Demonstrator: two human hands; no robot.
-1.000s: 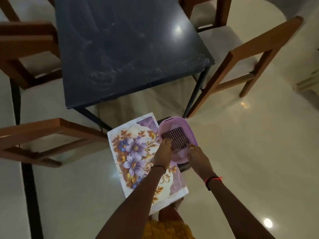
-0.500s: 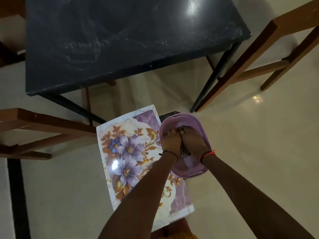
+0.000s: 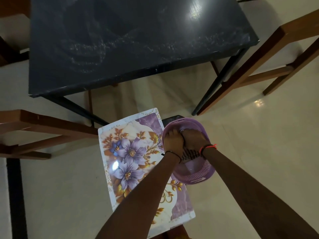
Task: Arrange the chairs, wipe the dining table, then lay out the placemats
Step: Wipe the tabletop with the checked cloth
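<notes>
Wiping prep seems to explain the pose: low and right of centre, the left hand (image 3: 173, 143) and right hand (image 3: 193, 141) sit side by side inside the purple basin (image 3: 203, 176), both curled down around the checked cloth (image 3: 189, 153), likely wringing it for the streaked dining table (image 3: 120, 40) across the upper frame. Just left of the basin lies a floral placemat (image 3: 131, 152), kept off the tabletop until wiping is done. Fingertips, any water and whatever supports basin and mat are hidden.

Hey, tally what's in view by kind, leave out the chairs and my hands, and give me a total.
dark rectangular table: 1
purple-and-gold floral placemat: 1 showing
purple perforated plastic basin: 1
dark checked cloth, in the basin: 1
Total: 4
</notes>
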